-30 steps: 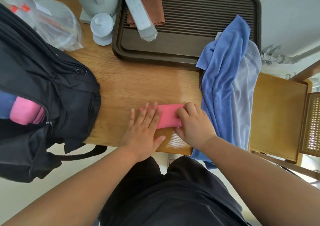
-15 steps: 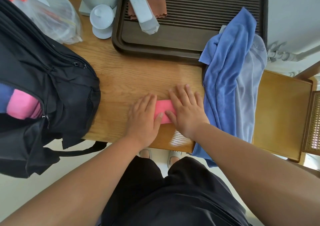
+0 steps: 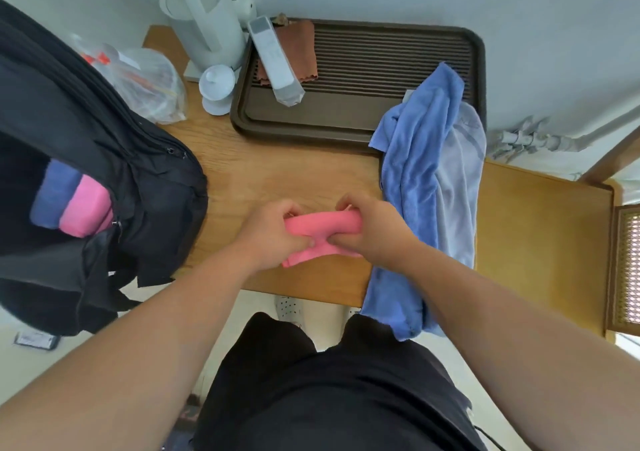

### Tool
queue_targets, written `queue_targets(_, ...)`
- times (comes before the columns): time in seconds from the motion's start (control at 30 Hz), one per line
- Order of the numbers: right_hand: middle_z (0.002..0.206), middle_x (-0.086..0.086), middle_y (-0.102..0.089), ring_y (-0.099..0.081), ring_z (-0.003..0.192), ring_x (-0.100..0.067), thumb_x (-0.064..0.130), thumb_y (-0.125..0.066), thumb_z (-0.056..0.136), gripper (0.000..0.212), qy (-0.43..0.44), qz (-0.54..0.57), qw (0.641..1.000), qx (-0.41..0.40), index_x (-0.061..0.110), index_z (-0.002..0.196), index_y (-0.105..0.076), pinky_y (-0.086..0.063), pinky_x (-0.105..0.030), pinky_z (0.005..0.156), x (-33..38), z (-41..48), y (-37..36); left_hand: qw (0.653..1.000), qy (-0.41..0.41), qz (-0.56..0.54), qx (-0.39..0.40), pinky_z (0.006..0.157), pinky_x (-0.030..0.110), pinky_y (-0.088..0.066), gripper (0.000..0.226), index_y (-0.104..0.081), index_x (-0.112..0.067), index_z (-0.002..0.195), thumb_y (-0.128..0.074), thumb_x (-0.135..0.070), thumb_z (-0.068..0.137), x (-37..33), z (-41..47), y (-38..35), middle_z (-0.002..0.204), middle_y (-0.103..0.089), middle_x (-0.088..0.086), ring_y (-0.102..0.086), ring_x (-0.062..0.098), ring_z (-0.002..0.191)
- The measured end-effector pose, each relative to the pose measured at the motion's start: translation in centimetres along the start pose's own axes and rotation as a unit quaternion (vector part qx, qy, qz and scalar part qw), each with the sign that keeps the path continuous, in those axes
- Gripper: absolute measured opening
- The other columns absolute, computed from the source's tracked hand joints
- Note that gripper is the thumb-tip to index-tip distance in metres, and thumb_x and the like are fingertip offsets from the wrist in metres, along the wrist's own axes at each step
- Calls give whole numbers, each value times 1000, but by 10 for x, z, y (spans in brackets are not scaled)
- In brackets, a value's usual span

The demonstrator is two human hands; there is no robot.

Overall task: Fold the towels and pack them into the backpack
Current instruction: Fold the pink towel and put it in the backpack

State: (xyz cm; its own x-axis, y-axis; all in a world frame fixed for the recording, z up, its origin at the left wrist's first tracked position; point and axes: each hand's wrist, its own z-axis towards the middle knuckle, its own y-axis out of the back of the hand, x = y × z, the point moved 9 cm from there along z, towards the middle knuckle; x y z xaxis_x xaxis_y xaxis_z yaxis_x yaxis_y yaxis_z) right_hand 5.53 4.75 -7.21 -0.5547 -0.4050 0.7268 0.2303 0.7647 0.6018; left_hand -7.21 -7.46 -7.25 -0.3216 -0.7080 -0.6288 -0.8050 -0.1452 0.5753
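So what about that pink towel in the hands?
The pink towel is soft cloth, folded into a small thick band. The left hand grips its left end, the right hand its right end, both curled round it. It is above the table's near part, between the backpack and a blue towel.

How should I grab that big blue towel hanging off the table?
Probably pinch the blue towel from above, at its bunched ridge on the table. That raised fold gives you something to close on; the lower end dangles loose off the edge.
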Motion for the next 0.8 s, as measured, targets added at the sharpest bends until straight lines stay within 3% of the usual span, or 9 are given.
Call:
queue_targets(0.13,105,9,-57,-60,87,-7,32,-83,79,49,-23,184,982,-44,32,120,-56,-52,-19,65,21,-12,33,959,46,-269,-77,62,27,-59,43,-63,-18,114,-83,-9,78,-11,-35,41,107,-64,3,-65,17,93)
queue_targets(0.27,113,-1,-59,-67,93,-16,18,-81,84,43,-18,348,937,-33,22,120,-58,-61,-31,64,58,-21,35,932,31,-335,-134,84,41,-61,35,-64,-22,115,-78,-12,85,-17,-55,70,112,-68,5,-68,22,104)
queue_targets(0.33,114,-3,-60,-68,97,-21,15,-80,84,42,-9,371,928,-35,21,120,-58,-63,-37,66,75,-20,37,930,21,-334,-155,87,45,-60,34,-64,-25,116,-77,-15,86,-18,-63,86,111,-69,1,-68,20,104)
queue_targets(0.43,113,6,-61,-66,98,-14,21,-80,83,45,20,328,944,-45,31,121,-57,-61,-31,69,99,-17,42,951,-16,-237,-200,78,31,-58,35,-62,-29,117,-78,-22,86,-23,-78,118,107,-66,-9,-64,7,98)
queue_targets(0.5,112,19,-59,-60,98,-3,31,-78,84,46,59,177,981,-52,39,121,-53,-54,-21,75,122,-15,42,966,-55,-96,-234,71,16,-45,37,-59,-32,118,-77,-27,86,-31,-88,140,104,-60,-19,-56,-3,93)
queue_targets(0.57,117,19,-57,-56,102,-1,33,-76,84,48,93,85,991,-54,40,124,-50,-47,-21,81,146,-12,34,968,-90,-39,-231,69,9,-40,39,-58,-33,119,-77,-28,85,-32,-92,158,101,-58,-20,-54,-7,90)
queue_targets(0.67,119,19,-58,-54,103,3,28,-76,83,50,114,64,988,-82,34,127,-52,-40,-16,82,179,-5,23,968,-138,5,-212,73,16,-45,40,-63,-30,116,-81,-31,80,-26,-96,190,101,-63,-16,-58,-2,91)
queue_targets(0.73,114,27,-55,-53,100,11,27,-78,81,56,110,60,988,-95,35,128,-49,-38,-5,75,201,-1,13,969,-157,50,-184,71,20,-50,36,-66,-32,107,-84,-35,76,-14,-98,213,95,-65,-16,-60,-2,88)
queue_targets(0.8,107,29,-53,-53,93,13,27,-80,79,64,97,61,988,-106,36,131,-44,-40,-5,70,224,0,-2,975,-159,68,-143,70,25,-54,33,-69,-30,100,-85,-37,72,6,-97,234,90,-67,-15,-61,-1,84)
